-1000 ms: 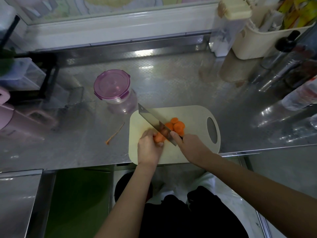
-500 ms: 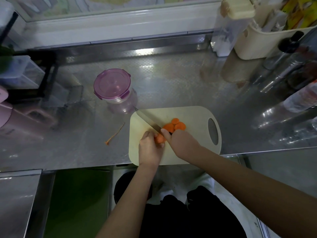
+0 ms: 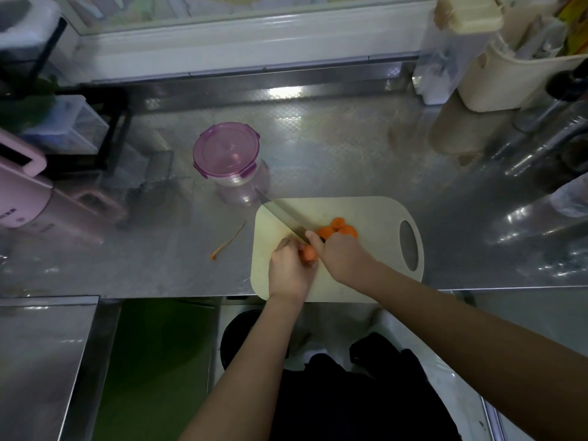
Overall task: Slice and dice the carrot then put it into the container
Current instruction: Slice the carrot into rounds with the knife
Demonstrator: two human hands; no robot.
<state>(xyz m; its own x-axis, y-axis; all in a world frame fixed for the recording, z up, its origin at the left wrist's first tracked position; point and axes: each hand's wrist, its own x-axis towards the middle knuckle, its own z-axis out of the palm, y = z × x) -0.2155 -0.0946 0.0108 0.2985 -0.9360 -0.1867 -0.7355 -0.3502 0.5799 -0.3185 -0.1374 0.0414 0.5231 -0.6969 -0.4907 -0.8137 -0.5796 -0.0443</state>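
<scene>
With a lidded tub (image 3: pixel 226 152) at ten o'clock, our left hand (image 3: pixel 291 270) holds the orange carrot (image 3: pixel 308 253) while our right hand (image 3: pixel 342 257) grips the knife (image 3: pixel 283 218).

A single wide-angle view sits at the person's head, facing forward and steeply down onto the steel surface (image 3: pixel 334 154). Both forearms enter from the bottom edge, and the left hand (image 3: pixel 291 272) and right hand (image 3: pixel 342 259) meet mid-frame, close below, over the cutting board (image 3: pixel 375 214). The window ledge (image 3: pixel 241 36) bends along the top.
</scene>
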